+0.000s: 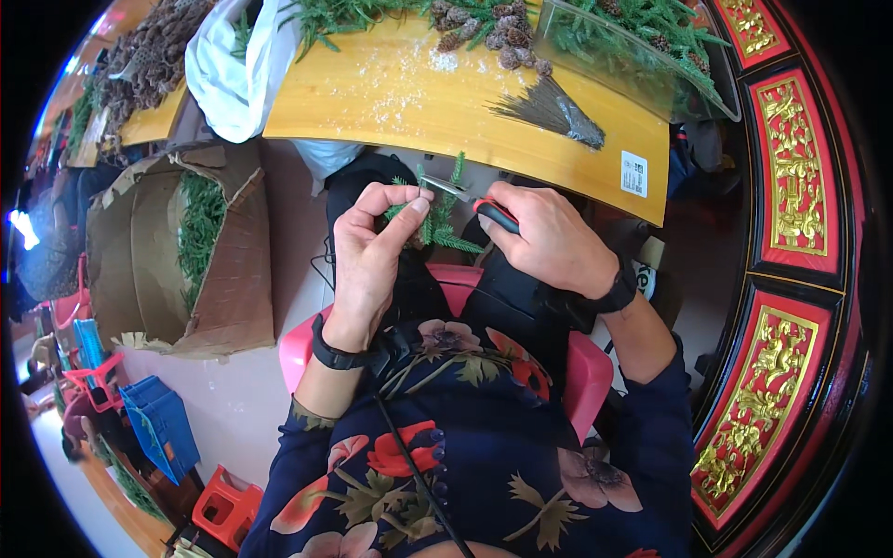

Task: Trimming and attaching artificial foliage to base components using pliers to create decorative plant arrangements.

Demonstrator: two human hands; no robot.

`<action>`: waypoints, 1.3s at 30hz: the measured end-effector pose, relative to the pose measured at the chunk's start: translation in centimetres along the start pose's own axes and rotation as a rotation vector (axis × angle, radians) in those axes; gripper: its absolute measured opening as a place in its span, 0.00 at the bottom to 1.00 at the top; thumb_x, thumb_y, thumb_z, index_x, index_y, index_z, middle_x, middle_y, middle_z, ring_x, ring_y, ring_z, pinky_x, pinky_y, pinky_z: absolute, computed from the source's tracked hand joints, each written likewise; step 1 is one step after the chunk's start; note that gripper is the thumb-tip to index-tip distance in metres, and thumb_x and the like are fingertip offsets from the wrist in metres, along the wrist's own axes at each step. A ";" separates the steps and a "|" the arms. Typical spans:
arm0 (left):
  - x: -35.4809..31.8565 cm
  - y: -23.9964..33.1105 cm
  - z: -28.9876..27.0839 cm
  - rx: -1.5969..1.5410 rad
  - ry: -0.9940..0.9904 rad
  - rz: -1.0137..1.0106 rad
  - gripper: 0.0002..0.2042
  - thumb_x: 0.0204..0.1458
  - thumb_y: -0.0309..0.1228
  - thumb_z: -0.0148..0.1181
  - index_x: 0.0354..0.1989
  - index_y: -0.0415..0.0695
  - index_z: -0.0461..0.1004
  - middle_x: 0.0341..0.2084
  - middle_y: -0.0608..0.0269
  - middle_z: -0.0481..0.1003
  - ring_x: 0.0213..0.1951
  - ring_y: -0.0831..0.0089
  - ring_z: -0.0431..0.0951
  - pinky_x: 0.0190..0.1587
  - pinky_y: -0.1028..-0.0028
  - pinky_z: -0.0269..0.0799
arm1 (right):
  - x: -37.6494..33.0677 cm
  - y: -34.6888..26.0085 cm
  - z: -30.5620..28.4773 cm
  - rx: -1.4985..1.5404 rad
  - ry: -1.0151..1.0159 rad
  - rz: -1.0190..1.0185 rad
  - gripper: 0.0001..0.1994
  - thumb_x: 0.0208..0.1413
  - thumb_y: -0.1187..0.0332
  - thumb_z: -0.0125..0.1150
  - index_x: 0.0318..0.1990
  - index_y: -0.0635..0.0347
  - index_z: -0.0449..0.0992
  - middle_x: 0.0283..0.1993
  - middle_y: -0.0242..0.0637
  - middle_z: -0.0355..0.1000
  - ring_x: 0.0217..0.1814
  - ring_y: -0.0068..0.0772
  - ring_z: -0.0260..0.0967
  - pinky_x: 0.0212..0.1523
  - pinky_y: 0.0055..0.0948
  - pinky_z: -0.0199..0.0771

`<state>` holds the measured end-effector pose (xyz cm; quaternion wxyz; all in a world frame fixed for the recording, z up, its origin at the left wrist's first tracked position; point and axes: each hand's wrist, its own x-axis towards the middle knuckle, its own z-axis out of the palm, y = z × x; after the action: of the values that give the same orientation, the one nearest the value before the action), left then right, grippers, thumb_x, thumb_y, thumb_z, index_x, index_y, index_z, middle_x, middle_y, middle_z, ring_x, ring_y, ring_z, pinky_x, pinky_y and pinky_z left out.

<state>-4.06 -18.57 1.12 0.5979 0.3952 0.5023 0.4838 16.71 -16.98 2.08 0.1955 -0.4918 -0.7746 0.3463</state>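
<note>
Over my lap, my left hand [383, 223] pinches a green artificial pine sprig [445, 226] between thumb and forefinger. My right hand [551, 234] is wrapped round pliers [499, 214] with red and black handles. Their metal jaws point left and reach the sprig's upper part, close to my left fingertips. Whether the jaws grip a stem or wire there is too small to make out. My left fingers hide part of the sprig.
A yellow table [372, 93] ahead bears pine cones [507, 33], a bundle of thin dark wires [558, 113] and a clear bin [642, 65] of greenery. A cardboard box [233, 279] with more sprigs stands left. Red-and-gold carved panels [791, 167] line the right. I sit on a pink chair [588, 372].
</note>
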 end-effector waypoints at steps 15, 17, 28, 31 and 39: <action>0.5 -0.3 -0.2 0.060 0.002 0.041 0.04 0.55 0.23 0.60 0.37 0.37 0.77 0.30 0.73 0.72 0.32 0.87 0.68 0.36 0.84 0.63 | 0.1 0.1 0.0 -0.068 -0.068 0.052 0.10 0.52 0.70 0.60 0.39 0.65 0.70 0.31 0.52 0.71 0.37 0.58 0.69 0.37 0.47 0.68; 0.5 -0.6 -0.2 0.038 0.007 0.026 0.04 0.56 0.22 0.59 0.38 0.37 0.77 0.30 0.74 0.73 0.32 0.87 0.68 0.36 0.85 0.63 | 0.0 0.4 0.3 -0.083 -0.043 0.025 0.10 0.51 0.70 0.60 0.39 0.65 0.70 0.31 0.52 0.71 0.37 0.58 0.69 0.38 0.47 0.68; 1.0 -1.9 -1.1 0.258 0.005 0.132 0.04 0.55 0.23 0.61 0.37 0.37 0.77 0.29 0.74 0.71 0.30 0.87 0.67 0.33 0.85 0.61 | 0.2 1.4 1.0 -0.135 -0.017 -0.015 0.10 0.46 0.73 0.59 0.36 0.65 0.68 0.31 0.51 0.70 0.38 0.58 0.69 0.38 0.48 0.68; 0.9 -2.0 -0.9 0.261 0.010 0.138 0.04 0.55 0.23 0.61 0.38 0.37 0.77 0.29 0.74 0.72 0.31 0.87 0.67 0.34 0.85 0.62 | 0.1 1.6 1.3 -0.143 0.023 -0.050 0.10 0.46 0.73 0.59 0.36 0.65 0.68 0.31 0.51 0.70 0.37 0.58 0.69 0.37 0.48 0.68; 0.6 -1.7 -0.4 -0.071 0.020 -0.039 0.05 0.55 0.21 0.59 0.39 0.37 0.77 0.33 0.69 0.76 0.34 0.85 0.73 0.39 0.84 0.68 | 0.3 1.9 1.8 -0.108 0.070 -0.036 0.10 0.47 0.73 0.59 0.38 0.65 0.69 0.30 0.52 0.71 0.37 0.59 0.69 0.37 0.46 0.68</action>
<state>-4.10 -18.38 -0.67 0.6156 0.3590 0.4983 0.4938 16.60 -16.78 -0.52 0.2017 -0.4994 -0.7936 0.2829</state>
